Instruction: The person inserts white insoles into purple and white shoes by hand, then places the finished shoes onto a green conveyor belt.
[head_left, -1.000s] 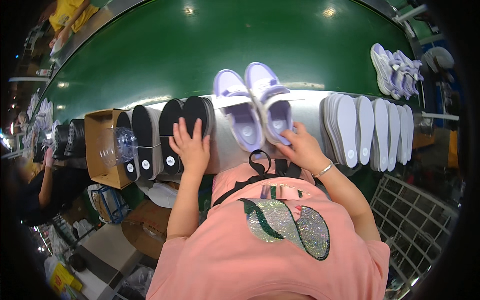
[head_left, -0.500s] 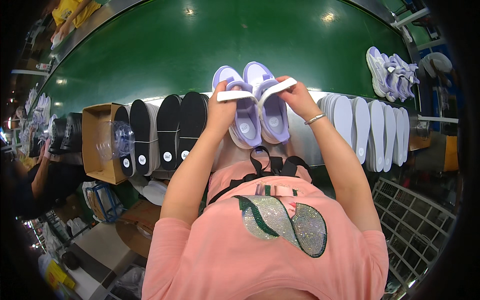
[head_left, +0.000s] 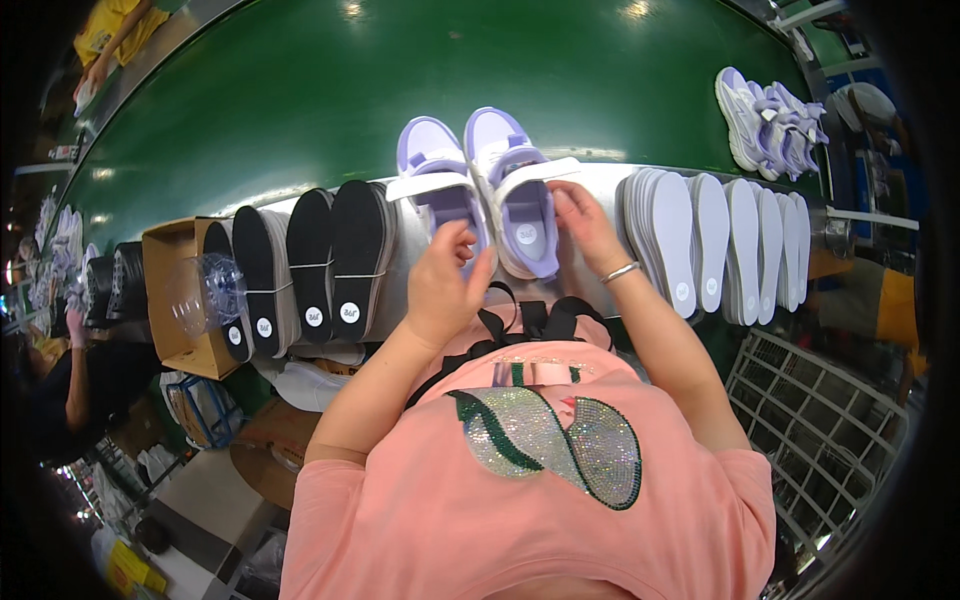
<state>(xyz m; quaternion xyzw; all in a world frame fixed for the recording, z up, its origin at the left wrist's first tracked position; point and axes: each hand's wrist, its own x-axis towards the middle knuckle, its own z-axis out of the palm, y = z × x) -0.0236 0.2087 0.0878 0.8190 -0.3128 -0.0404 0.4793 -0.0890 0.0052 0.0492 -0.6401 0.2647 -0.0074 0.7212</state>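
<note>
A pair of white and lilac sneakers lies side by side in front of me, toes away: the left sneaker (head_left: 432, 150) and the right sneaker (head_left: 497, 140). Their white straps lie loose across the openings, the left strap (head_left: 428, 185) and the right strap (head_left: 540, 172). A pale insole with a round mark shows in the right sneaker; my fingers partly cover the left one's inside. My left hand (head_left: 448, 283) is over the left sneaker's heel, fingers bent, thumb apart, nothing visibly held. Beside the right sneaker's collar, my right hand (head_left: 588, 228) has its fingertips slightly apart, just below the strap end.
Bundled black insoles (head_left: 355, 250) and a cardboard box (head_left: 165, 290) with clear plastic stand left. White insole stacks (head_left: 672, 240) line the right. More lilac sneakers (head_left: 765, 125) sit on the green table (head_left: 400, 60) at far right. A wire rack (head_left: 800, 430) is lower right. Other people work at left.
Both hands have let go of the straps, which now lie across the shoes. My left hand has moved back toward the heel, my right hand down beside the collar. The view has shifted slightly.
</note>
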